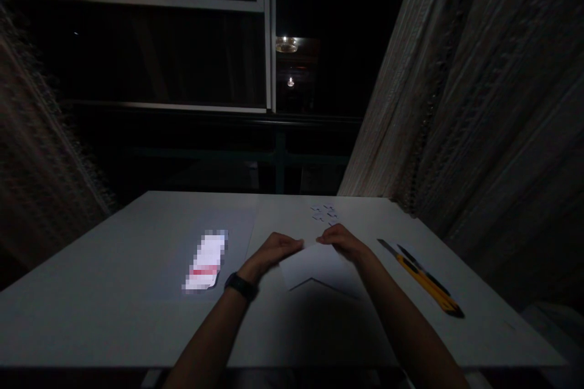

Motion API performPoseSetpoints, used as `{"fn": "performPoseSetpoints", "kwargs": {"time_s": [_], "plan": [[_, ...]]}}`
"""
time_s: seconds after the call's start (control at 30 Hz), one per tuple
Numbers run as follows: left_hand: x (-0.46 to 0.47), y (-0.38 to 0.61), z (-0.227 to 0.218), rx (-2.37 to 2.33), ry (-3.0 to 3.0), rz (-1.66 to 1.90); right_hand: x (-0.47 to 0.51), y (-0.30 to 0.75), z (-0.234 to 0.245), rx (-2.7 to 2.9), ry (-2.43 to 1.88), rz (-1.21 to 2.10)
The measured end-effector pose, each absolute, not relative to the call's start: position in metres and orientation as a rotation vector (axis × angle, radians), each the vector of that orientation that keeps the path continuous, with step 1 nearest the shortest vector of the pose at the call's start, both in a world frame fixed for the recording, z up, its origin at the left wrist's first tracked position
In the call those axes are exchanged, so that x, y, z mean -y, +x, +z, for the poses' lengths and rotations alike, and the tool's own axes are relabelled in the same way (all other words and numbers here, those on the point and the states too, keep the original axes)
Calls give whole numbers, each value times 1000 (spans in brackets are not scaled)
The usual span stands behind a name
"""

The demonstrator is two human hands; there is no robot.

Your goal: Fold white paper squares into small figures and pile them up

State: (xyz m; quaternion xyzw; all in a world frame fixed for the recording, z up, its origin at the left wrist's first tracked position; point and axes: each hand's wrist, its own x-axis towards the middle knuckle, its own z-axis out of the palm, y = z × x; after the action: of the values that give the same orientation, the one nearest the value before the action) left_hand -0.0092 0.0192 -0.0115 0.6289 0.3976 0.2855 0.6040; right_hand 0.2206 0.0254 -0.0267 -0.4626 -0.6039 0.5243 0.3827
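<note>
Between my two hands is a sheet of white paper [314, 264], bent along its middle so that its near edge rises in a shallow peak off the table. My left hand [277, 246], with a dark band on the wrist, pinches its far left part. At the far right part, my right hand [341, 238] grips it with thumb and fingers. Just beyond my right hand lie several small paper pieces with dark marks [325, 213]. The fingertips beneath the paper are hidden.
A yellow utility knife [426, 282] lies at the right beside a dark pen-like item [422, 268]. To the left, a lit phone [207, 260] with a blurred screen rests on the white table [114, 267]. Curtains [392, 85] hang on both sides before a dark window.
</note>
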Motion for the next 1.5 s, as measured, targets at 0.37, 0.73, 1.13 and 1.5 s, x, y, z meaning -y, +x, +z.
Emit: {"fn": "performPoseSetpoints", "kwargs": {"time_s": [0.37, 0.73, 1.13, 1.5], "plan": [[-27, -15, -22, -1003, 1540, 676, -27, 241, -22, 1336, -1151, 1438], [-37, -23, -29, -934, 1336, 936, -26, 239, -24, 1231, -999, 1512], [-31, -23, -20, -996, 1404, 846, -25, 253, -8, 1181, -1252, 1233], [-17, -22, 1, -905, 1696, 573, 103, 340, 1, 1573, -2452, -209]]}}
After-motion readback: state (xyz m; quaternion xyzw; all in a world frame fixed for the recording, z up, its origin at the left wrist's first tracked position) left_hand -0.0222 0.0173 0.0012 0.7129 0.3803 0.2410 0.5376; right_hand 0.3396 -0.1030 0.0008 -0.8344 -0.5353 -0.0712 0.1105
